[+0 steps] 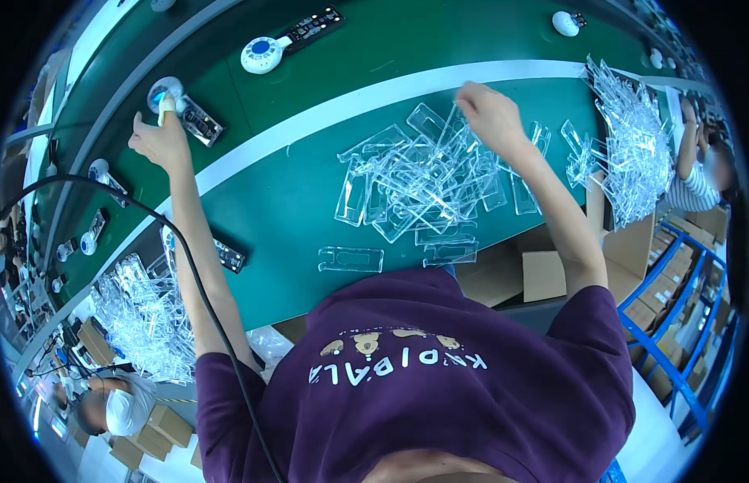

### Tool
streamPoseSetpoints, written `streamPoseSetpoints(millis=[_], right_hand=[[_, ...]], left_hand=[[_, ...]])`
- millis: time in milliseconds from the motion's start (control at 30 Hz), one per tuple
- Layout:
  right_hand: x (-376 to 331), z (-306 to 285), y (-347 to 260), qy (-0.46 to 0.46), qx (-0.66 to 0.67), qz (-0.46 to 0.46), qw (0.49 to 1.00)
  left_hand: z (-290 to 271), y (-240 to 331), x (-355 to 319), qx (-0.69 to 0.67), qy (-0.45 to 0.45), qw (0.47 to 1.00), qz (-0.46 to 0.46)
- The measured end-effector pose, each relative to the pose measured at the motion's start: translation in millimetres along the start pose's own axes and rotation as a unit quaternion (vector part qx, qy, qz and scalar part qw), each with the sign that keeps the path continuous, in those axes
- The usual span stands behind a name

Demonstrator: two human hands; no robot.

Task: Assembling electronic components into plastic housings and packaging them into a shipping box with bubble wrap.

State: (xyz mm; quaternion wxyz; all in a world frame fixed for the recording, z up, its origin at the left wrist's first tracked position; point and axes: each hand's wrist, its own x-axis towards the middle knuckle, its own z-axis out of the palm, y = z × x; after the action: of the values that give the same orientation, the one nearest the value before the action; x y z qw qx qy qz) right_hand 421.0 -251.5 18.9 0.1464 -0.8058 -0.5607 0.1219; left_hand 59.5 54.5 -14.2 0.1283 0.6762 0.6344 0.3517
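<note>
My left hand (163,143) reaches over the green conveyor belt with thumb and forefinger apart. Its forefinger, in a yellow finger cot (167,111), touches a round white device (160,87) joined to a dark, clear-cased circuit strip (203,122). At the far edge of a heap of clear plastic cases (422,181), my right hand (493,119) has its fingers curled together. A tilted clear case (450,127) meets those fingertips, and the fingers partly hide the contact. Nearer my body, single clear cases (351,258) lie on the green bench.
Another white device (262,55) with a circuit strip rides on the belt. Piles of clear cases stand at right (628,145) and lower left (145,322). A black cable (201,278) crosses over my left forearm. A person in stripes (692,185) is at far right.
</note>
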Motion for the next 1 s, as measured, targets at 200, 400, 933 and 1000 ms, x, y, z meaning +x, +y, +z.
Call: streamPoseSetpoints(millis=[200, 400, 933, 1000], right_hand=[[-39, 12, -7, -0.046, -0.128, 0.231, 0.963], [-66, 10, -33, 0.059, -0.124, 0.015, 0.99], [-70, -21, -6, -0.071, -0.031, -0.17, 0.982], [-67, -36, -39, -0.146, 0.057, 0.022, 0.987]], left_hand=[[47, 81, -37, -0.269, -0.364, 0.843, -0.291], [86, 76, -32, -0.412, -0.152, 0.821, -0.364], [-53, 120, -76, -0.664, -0.177, 0.722, -0.086], [-49, 123, -101, -0.674, -0.196, 0.691, -0.173]])
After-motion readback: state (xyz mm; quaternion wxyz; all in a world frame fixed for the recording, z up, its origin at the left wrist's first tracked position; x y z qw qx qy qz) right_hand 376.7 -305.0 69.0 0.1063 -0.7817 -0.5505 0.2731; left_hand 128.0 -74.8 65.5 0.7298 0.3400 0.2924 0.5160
